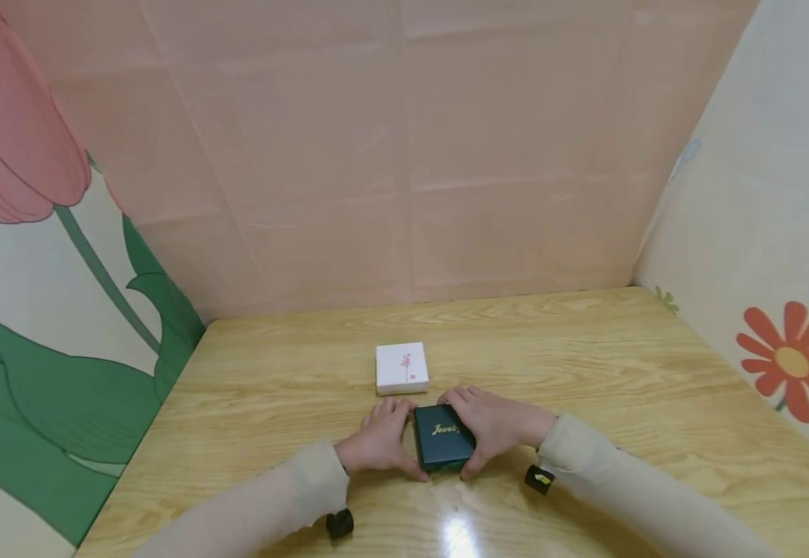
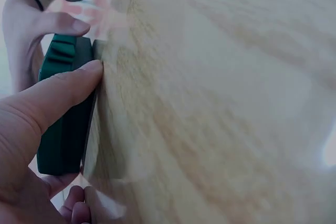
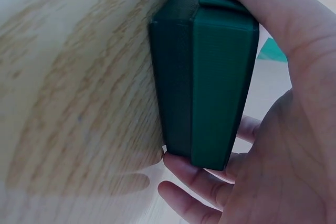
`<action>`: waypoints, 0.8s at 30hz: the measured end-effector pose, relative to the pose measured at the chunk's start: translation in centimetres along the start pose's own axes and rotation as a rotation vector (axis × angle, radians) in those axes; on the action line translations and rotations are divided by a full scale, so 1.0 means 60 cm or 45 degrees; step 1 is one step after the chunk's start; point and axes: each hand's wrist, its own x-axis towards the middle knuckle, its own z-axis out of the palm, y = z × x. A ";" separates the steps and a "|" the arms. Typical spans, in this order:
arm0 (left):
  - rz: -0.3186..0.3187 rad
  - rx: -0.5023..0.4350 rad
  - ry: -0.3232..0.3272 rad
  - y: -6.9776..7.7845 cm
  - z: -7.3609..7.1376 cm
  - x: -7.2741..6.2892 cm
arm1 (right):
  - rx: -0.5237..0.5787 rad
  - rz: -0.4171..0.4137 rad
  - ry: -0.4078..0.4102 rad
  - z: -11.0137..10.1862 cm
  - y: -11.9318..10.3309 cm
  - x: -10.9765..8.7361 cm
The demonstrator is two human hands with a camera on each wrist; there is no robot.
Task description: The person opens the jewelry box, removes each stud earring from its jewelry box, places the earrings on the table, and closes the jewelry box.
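A dark green jewelry box [image 1: 441, 446] with gold lettering on its lid lies on the wooden table between both hands. My left hand [image 1: 380, 439] holds its left end, thumb at the near side and fingertips at the far corner. From the right, my right hand [image 1: 500, 422] grips the other end between thumb and fingers, hiding part of the lettering. In the left wrist view, the left thumb lies across the near side of the box [image 2: 65, 135], beside a green bow [image 2: 62, 56]. The right wrist view shows the end face of the box [image 3: 220, 93] within the right hand's grip.
Beyond the hands, a white box [image 1: 401, 368] with a pink flower print lies on the wooden table [image 1: 293, 364]. A pinkish backdrop [image 1: 404, 170] stands along the table's far edge, with flower-printed panels at the left and right.
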 end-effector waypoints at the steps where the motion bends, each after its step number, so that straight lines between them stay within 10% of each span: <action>1: -0.002 -0.001 0.000 0.000 0.001 0.000 | 0.005 -0.001 0.000 0.000 0.000 0.000; 24: -0.004 0.007 -0.033 -0.005 0.005 0.002 | -0.106 -0.176 0.000 -0.013 -0.035 0.003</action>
